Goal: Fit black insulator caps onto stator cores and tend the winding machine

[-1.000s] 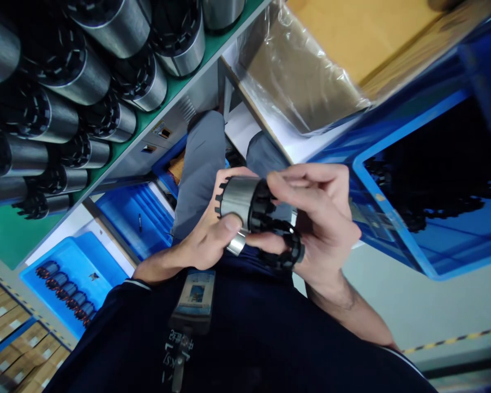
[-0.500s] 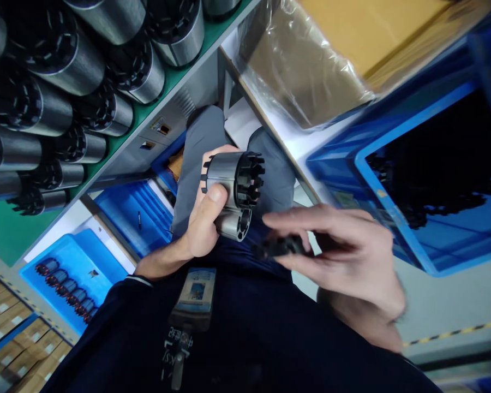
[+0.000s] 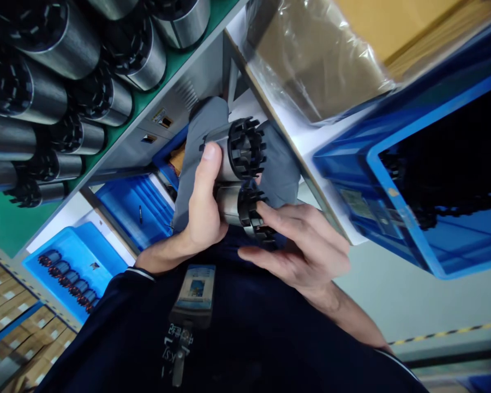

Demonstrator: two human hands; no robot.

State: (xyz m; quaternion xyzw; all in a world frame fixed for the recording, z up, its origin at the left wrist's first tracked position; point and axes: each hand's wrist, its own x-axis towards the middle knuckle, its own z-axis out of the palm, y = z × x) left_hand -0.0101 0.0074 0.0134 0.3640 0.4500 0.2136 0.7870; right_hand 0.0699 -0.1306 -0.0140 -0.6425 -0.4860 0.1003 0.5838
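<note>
At far left we see rows of steel cylinders [image 3: 45, 49] lying on a green worktop [image 3: 0, 229], and below them a blue tray [image 3: 71, 256] holding copper-wound parts [image 3: 67, 275]. Moving right, our left hand [image 3: 204, 207] has its grip closed around two metal sleeves, one above the other: the upper sleeve [image 3: 229, 153] already carries a black toothed ring [image 3: 247, 147] on its end. Just beside it, our right hand [image 3: 303, 251] holds a second black ring [image 3: 251, 213] against the end of the lower sleeve [image 3: 227, 204], fingers pinched on its rim. At right a blue crate [image 3: 393, 180] holds more dark parts, with a plastic-wrapped box [image 3: 319, 60] above it.
</note>
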